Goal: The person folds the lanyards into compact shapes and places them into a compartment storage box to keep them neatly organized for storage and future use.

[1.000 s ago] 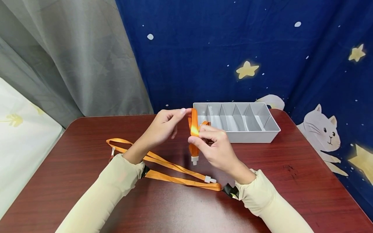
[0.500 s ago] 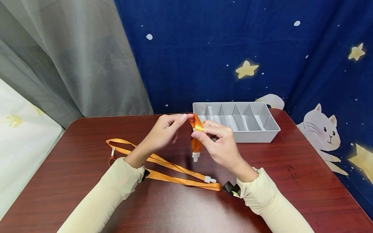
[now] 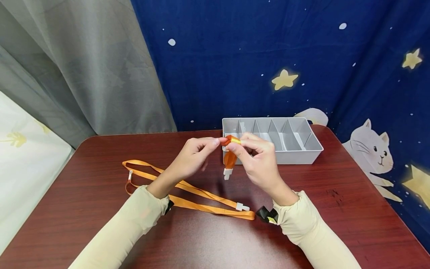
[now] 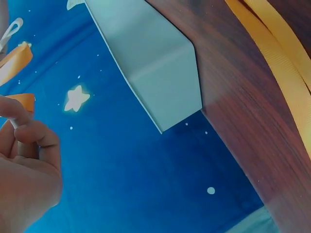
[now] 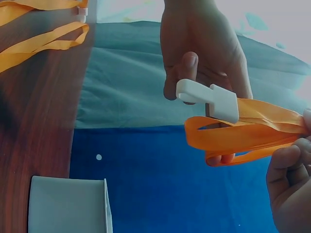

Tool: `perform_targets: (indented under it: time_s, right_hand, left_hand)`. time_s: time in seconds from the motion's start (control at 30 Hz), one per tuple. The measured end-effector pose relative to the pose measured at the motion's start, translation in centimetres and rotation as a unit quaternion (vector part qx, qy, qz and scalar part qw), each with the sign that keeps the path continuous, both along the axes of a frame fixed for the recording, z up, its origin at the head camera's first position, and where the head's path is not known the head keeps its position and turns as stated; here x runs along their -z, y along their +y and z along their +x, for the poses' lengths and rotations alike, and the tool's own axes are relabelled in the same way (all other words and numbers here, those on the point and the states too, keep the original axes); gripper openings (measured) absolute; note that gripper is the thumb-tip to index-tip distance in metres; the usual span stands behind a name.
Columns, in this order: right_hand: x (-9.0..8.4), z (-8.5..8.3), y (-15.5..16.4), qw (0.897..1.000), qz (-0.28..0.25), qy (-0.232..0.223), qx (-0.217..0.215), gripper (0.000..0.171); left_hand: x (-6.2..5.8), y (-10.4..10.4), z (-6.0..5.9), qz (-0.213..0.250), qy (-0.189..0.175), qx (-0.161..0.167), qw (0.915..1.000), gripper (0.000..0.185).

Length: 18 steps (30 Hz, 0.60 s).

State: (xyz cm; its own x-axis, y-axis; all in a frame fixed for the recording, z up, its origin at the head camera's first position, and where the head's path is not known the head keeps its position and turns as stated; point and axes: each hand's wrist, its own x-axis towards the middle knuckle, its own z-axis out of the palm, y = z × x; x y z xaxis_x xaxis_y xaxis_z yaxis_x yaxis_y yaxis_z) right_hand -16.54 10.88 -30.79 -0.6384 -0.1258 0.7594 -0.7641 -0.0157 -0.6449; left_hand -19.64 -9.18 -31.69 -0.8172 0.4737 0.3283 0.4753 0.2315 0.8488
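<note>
A folded orange lanyard [image 3: 230,160] hangs above the table, in front of the grey box. My right hand [image 3: 260,164] pinches the folds between thumb and fingers, and its curled fingers show at the right edge of the right wrist view. The white plastic clip [image 5: 223,104] sticks out of the folded strap, and in the head view it hangs lowest. My left hand [image 3: 193,157] extends its front fingers into the strap's looped end. In the left wrist view the left hand [image 4: 31,160] touches the orange strap [image 4: 23,101] at the edge; its other fingers are bent.
Another orange lanyard [image 3: 205,210] with a white clip [image 3: 242,207] lies stretched on the brown table [image 3: 188,243], partly under my left wrist. Behind my right hand stands a grey box [image 3: 292,157] with several compartments. Curtains [image 3: 218,67] hang behind the table.
My right hand has carried the folds up and to the right, shortening the hanging loop. The clip has risen with them. My left hand has shifted slightly right, its fingers still in the loop.
</note>
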Motion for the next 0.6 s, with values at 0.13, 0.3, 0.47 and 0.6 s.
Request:
perform_targets:
  time_s: [0.13,0.3,0.47,0.6]
  right_hand:
    - [-0.1,-0.2,0.1,1.0,-0.004,0.003,0.019,0.016]
    - [-0.1,-0.5,0.4,0.999,-0.011,0.005,0.031,0.015]
    - [0.0,-0.9,0.6,0.999,-0.022,0.005,0.027,0.017]
    - [-0.1,-1.1,0.6,0.999,-0.031,0.004,0.024,0.017]
  left_hand:
    - [0.3,0.2,0.1,0.005,0.0,0.003,1.0,0.032]
    - [0.7,0.5,0.2,0.008,-0.004,0.006,0.9999,0.03]
    - [1.2,0.7,0.4,0.01,-0.014,0.004,0.9998,0.031]
    - [1.6,0.9,0.6,0.018,-0.024,0.002,0.9995,0.031]
